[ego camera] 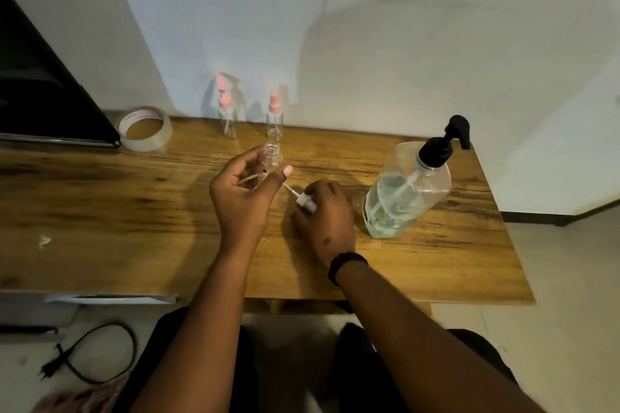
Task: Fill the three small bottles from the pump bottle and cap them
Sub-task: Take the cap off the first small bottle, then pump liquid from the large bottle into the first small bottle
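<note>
One small bottle (271, 157) is held uncapped in the left hand (243, 198), whose fingers are curled round its clear body just above the counter (100, 211); its mouth is open and turned toward the camera. The spray cap (306, 203) belonging to it, white with a thin dip tube, is pinched in the right hand (323, 214), which rests low on the counter just beside the left hand. No liquid can be made out in the held bottle, though its clear wall makes this hard to judge. Two further small bottles stand upright at the back edge of the counter against the wall: the left rear bottle (226, 117) and the right rear bottle (275, 117), each carrying a pink spray top and each appearing empty. The pump bottle (407, 191), clear with a black pump head and partly filled with a pale liquid, stands to the right of the hands, near them but untouched. The task is judged to be at an early stage: the first bottle is opened and ready for filling, but no filling is evident. Remaining work is judged to comprise filling this bottle, refitting its cap, and repeating the sequence on the two rear bottles. A roll of tape (146, 128) lies at the far left of the counter.
</note>
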A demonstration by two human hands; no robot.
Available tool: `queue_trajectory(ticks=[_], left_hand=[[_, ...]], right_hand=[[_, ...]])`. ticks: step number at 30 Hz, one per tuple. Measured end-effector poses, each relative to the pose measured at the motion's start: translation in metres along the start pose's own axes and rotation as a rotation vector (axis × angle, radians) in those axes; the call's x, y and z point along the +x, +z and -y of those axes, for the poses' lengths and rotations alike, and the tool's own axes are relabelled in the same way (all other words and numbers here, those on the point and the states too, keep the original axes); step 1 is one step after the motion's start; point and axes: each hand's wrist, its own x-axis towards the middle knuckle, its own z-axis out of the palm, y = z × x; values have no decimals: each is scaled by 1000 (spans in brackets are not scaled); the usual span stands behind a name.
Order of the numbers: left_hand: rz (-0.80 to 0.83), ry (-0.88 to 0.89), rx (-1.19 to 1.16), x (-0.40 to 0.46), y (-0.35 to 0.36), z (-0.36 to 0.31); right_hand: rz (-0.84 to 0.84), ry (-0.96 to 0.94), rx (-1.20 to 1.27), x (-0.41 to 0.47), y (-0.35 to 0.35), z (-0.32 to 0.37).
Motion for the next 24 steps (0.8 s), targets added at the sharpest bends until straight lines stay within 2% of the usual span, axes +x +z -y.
queue_trajectory(ticks=[5,11,15,17,19,21,24], left_hand=[[20,33,-2,-4,10,-1],[84,91,-45,-10,25,-13],[184,179,-74,-27,40,-34],[229,230,-75,-36,48,-43],[233,296,-52,-42,59,-48],[225,317,-77,-44,72,-53],[252,321,-101,-41,86,-57]], right_hand=[[-174,-201,-72,-10,-31,25],[-469,-423,234,-25,-102,62],[-718,-581,303,-15,-157,68],[-878,-612,346,-5,-180,58],[-996,-550,430,4,-194,39],[-977,-398,586,14,-198,15],[-661,-178,964,21,-199,-13]])
